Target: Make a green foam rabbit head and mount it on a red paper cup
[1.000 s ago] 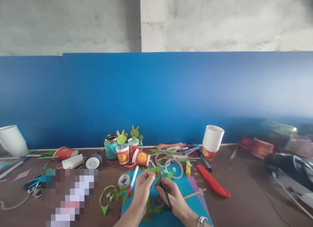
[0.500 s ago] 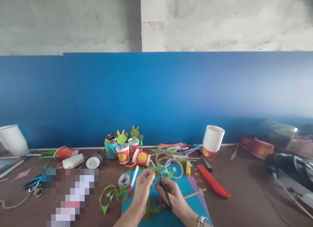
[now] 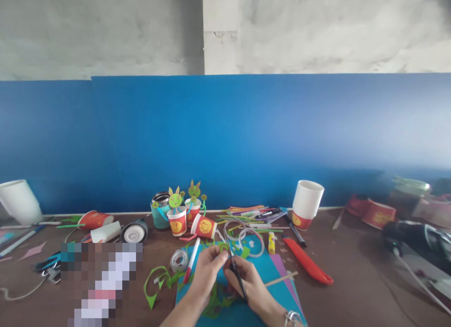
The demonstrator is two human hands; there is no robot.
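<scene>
My left hand pinches a small green paper piece between thumb and fingers above a blue paper sheet. Right beside it, my right hand is closed around black-handled scissors, whose blades point up toward the green piece. Green paper scraps lie to the left of the sheet and under my hands.
Red paper cups with green bunny cut-outs, a tape roll, a red-capped marker, a glue stick, a red utility knife, a white cup stack and coloured strips crowd the brown table. A blue board backs it.
My left hand has shifted slightly right, bringing the green piece closer to the scissor blades. The right hand has hardly moved.
</scene>
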